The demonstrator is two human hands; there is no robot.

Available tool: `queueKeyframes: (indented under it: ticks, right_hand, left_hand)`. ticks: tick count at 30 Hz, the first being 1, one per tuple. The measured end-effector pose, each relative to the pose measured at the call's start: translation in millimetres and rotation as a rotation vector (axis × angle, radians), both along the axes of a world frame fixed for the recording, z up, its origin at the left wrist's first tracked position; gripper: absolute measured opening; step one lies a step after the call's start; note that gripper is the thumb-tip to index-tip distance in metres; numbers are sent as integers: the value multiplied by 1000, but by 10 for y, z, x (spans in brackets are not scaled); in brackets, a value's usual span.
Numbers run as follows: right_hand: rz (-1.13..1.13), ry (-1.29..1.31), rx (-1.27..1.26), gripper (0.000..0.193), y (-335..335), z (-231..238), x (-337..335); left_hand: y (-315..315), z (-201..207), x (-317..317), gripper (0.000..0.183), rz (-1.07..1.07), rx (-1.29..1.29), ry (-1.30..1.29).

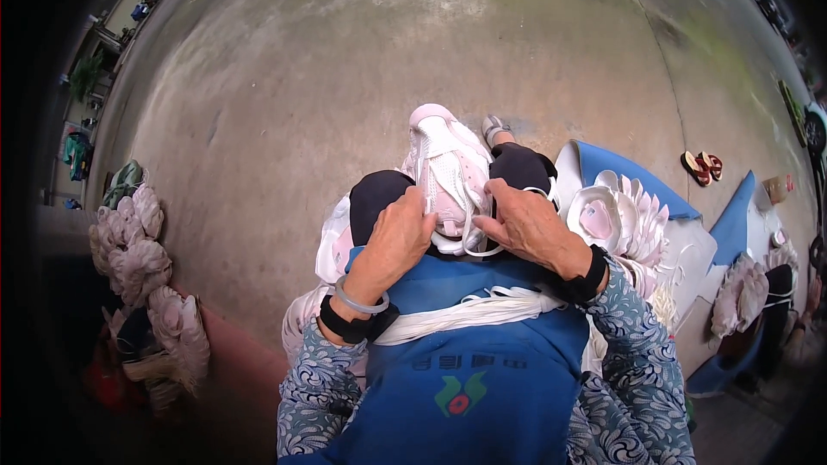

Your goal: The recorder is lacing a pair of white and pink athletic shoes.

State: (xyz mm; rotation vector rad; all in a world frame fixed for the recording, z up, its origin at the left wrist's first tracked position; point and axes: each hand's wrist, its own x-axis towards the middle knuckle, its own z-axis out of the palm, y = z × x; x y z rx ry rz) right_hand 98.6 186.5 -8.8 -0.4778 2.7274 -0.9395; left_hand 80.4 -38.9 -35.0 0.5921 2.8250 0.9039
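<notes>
A pink and white sneaker upper (pixel 450 174) lies between my knees with its toe pointing away from me. My left hand (pixel 399 239) is closed at its left edge, thumb and fingers pinching the side; the fingertips are partly hidden. On the opposite side my right hand (pixel 536 222) is bent inward, fingers closed around a white shoelace (pixel 470 239) that loops past the opening of the upper. A bundle of white laces (pixel 469 314) lies across the blue apron (pixel 482 368) on my lap.
Stacked pink and white uppers (pixel 624 220) sit on a blue and white sheet (pixel 637 179) at my right. More piled uppers (pixel 138 245) stand at the far left. Red-and-black sandals (pixel 702 167) lie on the concrete floor (pixel 345 60). Another person's dark-clad leg (pixel 778 293) shows at the right.
</notes>
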Motion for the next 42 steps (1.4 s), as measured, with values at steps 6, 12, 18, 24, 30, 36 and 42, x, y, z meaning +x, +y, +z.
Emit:
queueKeyframes:
  ticks: [6, 12, 18, 24, 30, 36, 42]
  right_hand:
    - [92, 57, 202, 52, -95, -60, 361]
    - [268, -443, -301, 28, -217, 42, 380]
    - [533, -442, -484, 26, -700, 388, 691]
    - [491, -267, -550, 31, -639, 428, 746]
    - [-205, 154, -159, 41, -326, -12, 280]
    - [-140, 15, 67, 31, -83, -243, 131]
    - [-151, -54, 136, 26, -135, -184, 96]
  left_hand:
    - [-11, 216, 229, 24, 104, 158, -339]
    - [-49, 38, 298, 43, 17, 436, -860]
    - [85, 162, 228, 38, 227, 1134, -1264]
    - [-299, 417, -4, 25, 242, 1457, -1044]
    - [-287, 569, 253, 27, 269, 1063, -992]
    - [-353, 765, 237, 29, 163, 1442, -842]
    - [-327, 832, 346, 33, -103, 1430, -826]
